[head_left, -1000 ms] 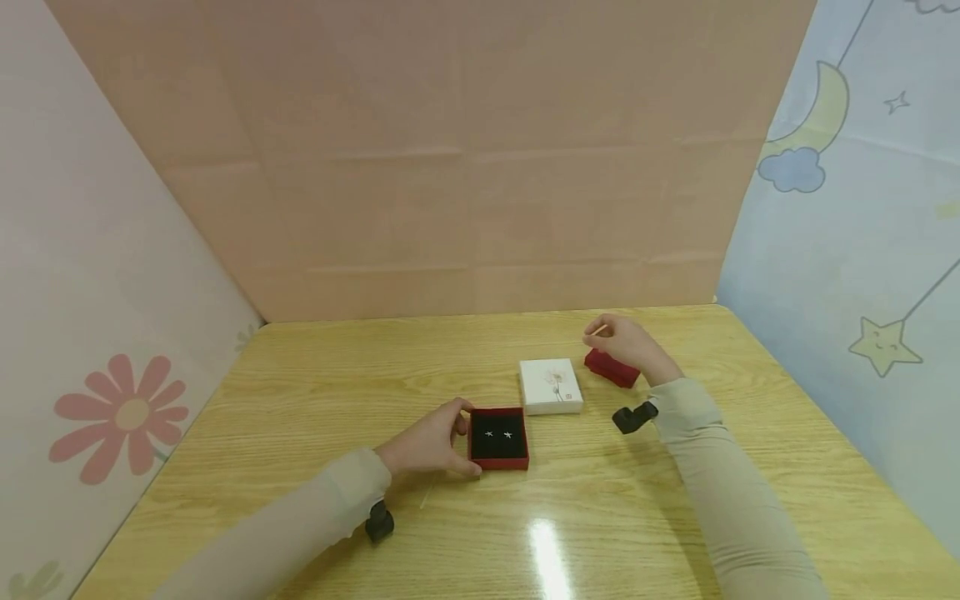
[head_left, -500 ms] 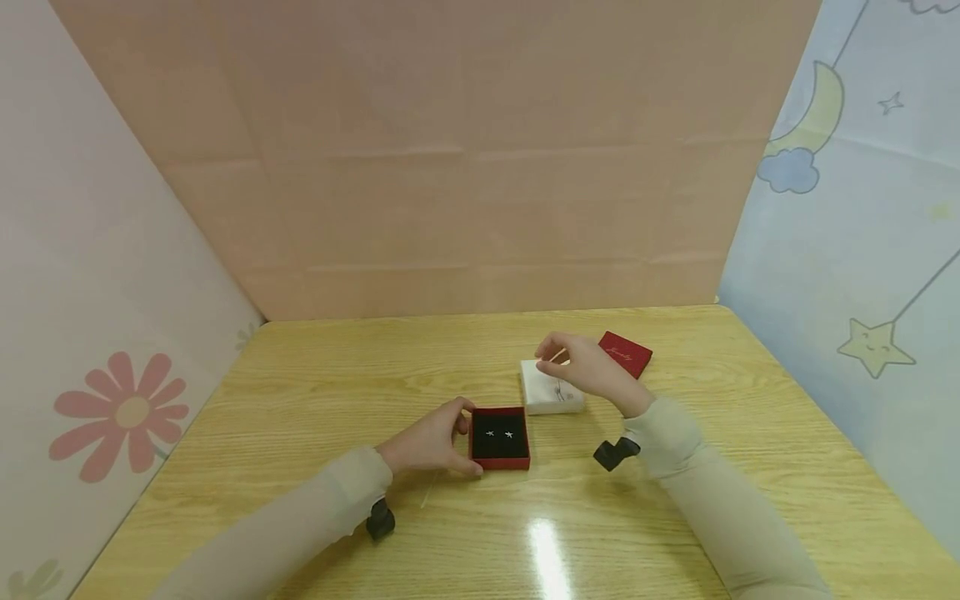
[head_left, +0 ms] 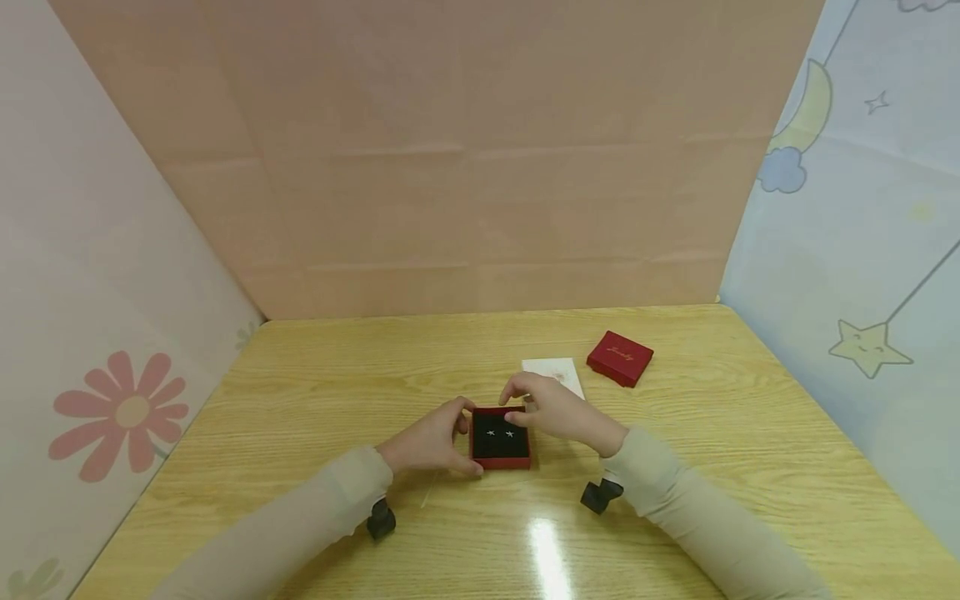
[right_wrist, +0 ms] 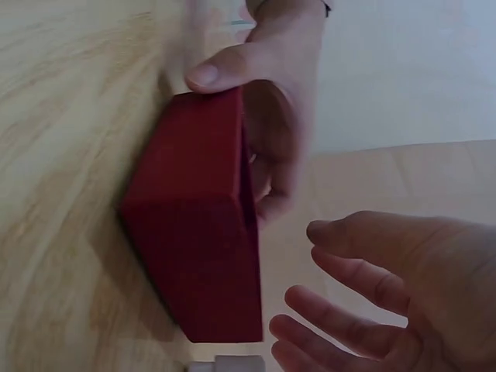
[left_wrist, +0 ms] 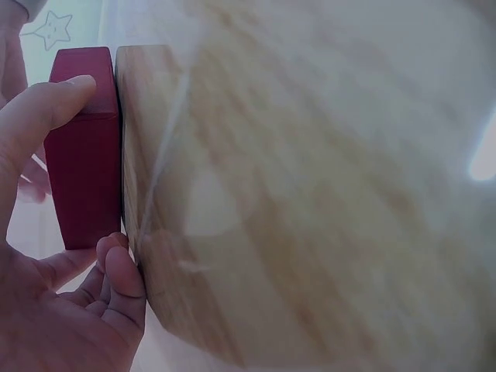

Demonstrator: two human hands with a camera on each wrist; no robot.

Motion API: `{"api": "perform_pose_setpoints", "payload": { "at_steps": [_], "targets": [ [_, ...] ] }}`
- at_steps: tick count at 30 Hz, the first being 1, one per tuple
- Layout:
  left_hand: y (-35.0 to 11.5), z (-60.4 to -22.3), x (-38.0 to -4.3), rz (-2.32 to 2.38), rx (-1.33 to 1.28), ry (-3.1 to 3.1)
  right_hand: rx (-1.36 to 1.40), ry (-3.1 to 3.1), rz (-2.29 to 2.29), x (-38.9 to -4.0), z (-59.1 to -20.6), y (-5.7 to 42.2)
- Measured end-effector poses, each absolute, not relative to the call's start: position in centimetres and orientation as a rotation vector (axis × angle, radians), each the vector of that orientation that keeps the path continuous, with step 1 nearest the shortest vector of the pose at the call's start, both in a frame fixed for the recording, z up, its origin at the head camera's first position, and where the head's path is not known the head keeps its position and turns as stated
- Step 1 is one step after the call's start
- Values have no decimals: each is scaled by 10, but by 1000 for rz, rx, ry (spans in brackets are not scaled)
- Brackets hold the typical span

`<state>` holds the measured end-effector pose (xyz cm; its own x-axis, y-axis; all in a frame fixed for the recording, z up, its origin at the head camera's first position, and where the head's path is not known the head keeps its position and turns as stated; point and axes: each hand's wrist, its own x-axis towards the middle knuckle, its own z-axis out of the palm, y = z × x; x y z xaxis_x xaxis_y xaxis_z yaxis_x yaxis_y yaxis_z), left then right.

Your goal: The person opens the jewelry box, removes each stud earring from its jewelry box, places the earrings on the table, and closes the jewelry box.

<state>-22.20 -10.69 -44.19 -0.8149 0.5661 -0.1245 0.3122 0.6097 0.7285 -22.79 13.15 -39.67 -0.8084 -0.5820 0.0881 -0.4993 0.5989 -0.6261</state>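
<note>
My left hand (head_left: 431, 437) grips the left side of a small red jewelry box (head_left: 501, 463), thumb at the near wall and index finger at the far one. Inside lies a black pad (head_left: 500, 449) with a pair of small silver star-shaped earrings (head_left: 510, 434). In the left wrist view the thumb presses the red wall (left_wrist: 84, 170). My right hand (head_left: 558, 412) hovers over the box's far right corner, fingers loosely curved and holding nothing. The right wrist view has those right-hand fingers (right_wrist: 349, 302) spread beside the box (right_wrist: 186, 240).
Behind the right hand, a white box (head_left: 553, 367) with a printed flower is partly covered. Farther back on the right lies the red lid (head_left: 620, 358) with gold lettering. The wooden table (head_left: 337, 367) meets a draped backdrop (head_left: 465, 208) at its far edge.
My right hand has come from the red lid across the white box to the open red box. The lid now lies flat, its top showing. My left hand keeps its hold.
</note>
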Motion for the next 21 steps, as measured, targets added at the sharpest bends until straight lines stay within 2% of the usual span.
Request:
{"api": "perform_pose_setpoints", "payload": {
  "at_steps": [7, 21],
  "targets": [
    [-107, -443, -222, 1025, 717, 2500, -998, 2752, -767, -227, -404, 125],
    [-106, -442, -222, 1016, 709, 2500, -1017, 2693, -606, -230, -404, 119]
  ]
}}
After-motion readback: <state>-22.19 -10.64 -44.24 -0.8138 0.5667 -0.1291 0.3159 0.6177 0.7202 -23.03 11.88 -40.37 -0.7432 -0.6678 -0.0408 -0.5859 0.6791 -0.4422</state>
